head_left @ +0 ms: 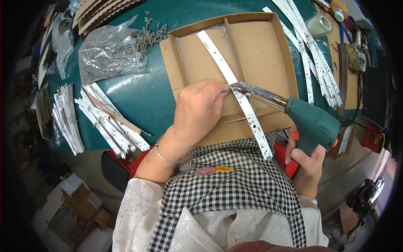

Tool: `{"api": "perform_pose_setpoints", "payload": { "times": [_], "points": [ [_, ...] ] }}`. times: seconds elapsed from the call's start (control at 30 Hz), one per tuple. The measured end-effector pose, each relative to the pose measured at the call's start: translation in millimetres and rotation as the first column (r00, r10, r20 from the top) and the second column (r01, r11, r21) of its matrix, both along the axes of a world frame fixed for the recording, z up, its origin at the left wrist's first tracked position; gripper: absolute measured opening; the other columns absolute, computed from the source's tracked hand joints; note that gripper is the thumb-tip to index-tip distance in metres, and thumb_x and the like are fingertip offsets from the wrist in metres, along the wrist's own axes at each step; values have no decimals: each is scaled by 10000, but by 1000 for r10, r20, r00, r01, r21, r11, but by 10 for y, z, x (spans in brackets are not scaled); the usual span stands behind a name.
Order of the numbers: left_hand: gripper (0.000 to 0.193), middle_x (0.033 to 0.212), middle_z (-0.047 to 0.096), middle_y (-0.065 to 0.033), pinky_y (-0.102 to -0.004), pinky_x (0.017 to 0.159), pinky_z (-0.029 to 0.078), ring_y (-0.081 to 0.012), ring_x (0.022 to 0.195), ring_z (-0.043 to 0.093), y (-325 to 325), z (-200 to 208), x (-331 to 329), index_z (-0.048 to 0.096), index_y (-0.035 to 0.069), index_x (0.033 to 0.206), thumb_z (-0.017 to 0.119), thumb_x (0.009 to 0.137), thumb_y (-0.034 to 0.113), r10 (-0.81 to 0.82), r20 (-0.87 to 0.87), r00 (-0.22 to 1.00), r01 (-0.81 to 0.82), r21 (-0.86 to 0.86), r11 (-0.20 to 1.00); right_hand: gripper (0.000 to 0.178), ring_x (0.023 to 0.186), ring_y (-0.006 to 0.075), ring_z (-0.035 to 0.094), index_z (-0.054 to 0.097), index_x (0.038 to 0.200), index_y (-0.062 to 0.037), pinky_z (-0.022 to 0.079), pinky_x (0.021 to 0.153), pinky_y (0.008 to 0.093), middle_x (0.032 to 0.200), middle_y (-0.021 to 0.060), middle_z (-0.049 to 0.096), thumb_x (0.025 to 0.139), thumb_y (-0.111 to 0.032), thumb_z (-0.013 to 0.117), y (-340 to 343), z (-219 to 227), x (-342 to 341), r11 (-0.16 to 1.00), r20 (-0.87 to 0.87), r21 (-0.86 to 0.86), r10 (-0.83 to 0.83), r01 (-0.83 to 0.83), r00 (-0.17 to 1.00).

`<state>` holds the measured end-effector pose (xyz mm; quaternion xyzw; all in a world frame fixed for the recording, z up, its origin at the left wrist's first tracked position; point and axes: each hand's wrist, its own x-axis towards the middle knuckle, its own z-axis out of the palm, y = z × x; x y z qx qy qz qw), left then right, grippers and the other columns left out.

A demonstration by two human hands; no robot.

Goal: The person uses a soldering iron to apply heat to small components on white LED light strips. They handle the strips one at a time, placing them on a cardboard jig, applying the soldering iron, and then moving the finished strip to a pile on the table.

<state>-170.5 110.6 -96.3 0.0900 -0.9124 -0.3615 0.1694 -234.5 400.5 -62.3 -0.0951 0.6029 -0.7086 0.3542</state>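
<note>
A long white LED strip lies slantwise across a shallow cardboard box, its near end jutting past the box's front edge over my apron. My left hand is closed in a pinch at the strip's left edge; what sits between the fingertips is hidden. From the right, my right hand grips the handle of a green soldering gun with an orange trigger. Its dark metal tip meets the strip right beside my left fingertips.
Left of the box lies a clear bag of small metal parts, with loose parts spilled beside it. Bundled white strips rest at the left. More LED strips and a tape roll lie at the right.
</note>
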Motion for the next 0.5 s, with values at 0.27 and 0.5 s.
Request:
{"api": "perform_pose_setpoints", "payload": {
  "times": [0.27,0.5],
  "points": [
    [99,819,729,-117,-316,640,568,-253,723,717,8,1,-6,729,18,849,742,768,-37,-6,-7,1000,6,-2,1000,538,660,157,589,499,1254,90,534,542,275,918,136,592,785,18,754,49,-20,17,995,-79,93,45,-38,996],
    [96,807,724,-117,-315,638,568,-255,719,714,10,2,-5,720,14,837,739,764,-46,-9,-26,1000,8,-17,1000,596,605,172,553,443,1300,84,523,495,290,895,136,536,799,-9,751,94,-19,-33,991,-209,126,72,-47,975]
  ]
}}
